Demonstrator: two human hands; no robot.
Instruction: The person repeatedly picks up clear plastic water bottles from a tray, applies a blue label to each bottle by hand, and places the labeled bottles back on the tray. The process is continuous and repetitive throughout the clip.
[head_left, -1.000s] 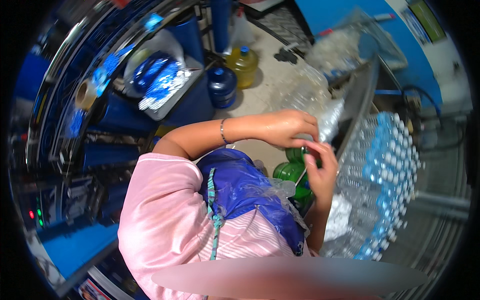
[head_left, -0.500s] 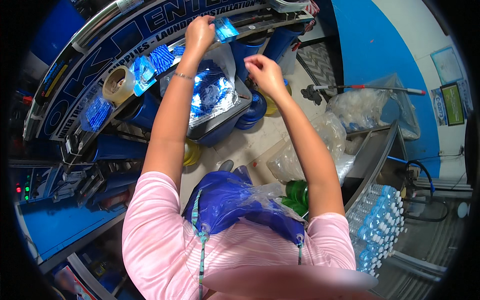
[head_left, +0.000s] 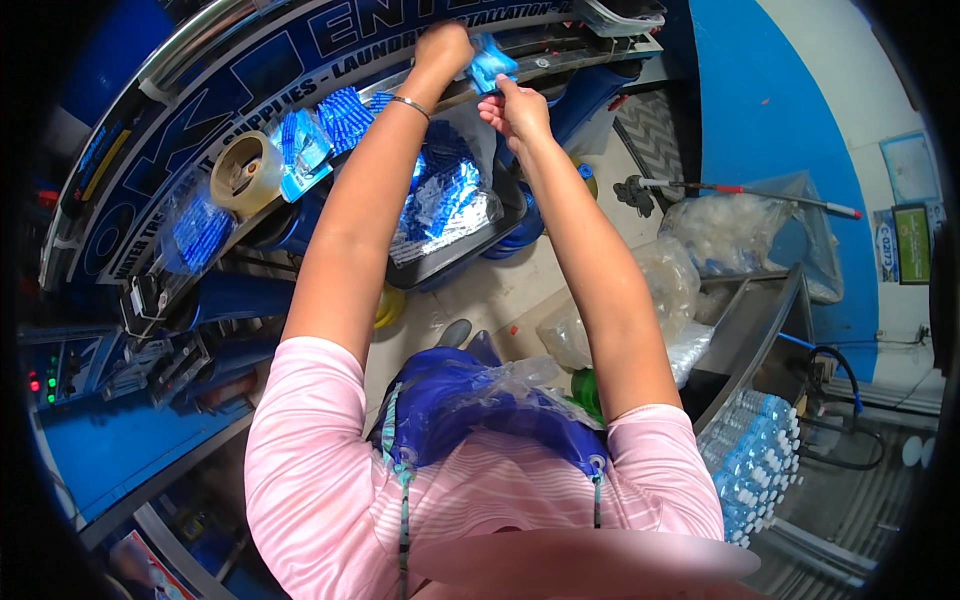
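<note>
A light-blue plastic packet [head_left: 491, 64] is held up at the far ledge, between my two hands. My left hand [head_left: 443, 50] is curled at the packet's left edge, its fingertips mostly hidden and slightly blurred. At the lower edge my right hand [head_left: 517, 108] pinches the packet between thumb and bent fingers. Below my hands, a dark bin [head_left: 459, 262] holds a clear bag of shiny blue-and-silver wrappers [head_left: 446, 200]. More light-blue packets [head_left: 302, 150] and blue-striped wrappers [head_left: 345, 118] lie along the ledge, left of my left forearm.
A roll of clear tape [head_left: 245, 172] rests on the ledge beside a bag of blue strips [head_left: 196, 236]. On the right are large clear bags [head_left: 735, 232], a metal-edged counter [head_left: 745, 335] and many water bottles [head_left: 745, 455]. A mop handle [head_left: 760, 192] crosses behind the bags.
Both hands have moved right and away from me. The packet has shifted right too, and my right hand has come up from below to take its lower edge.
</note>
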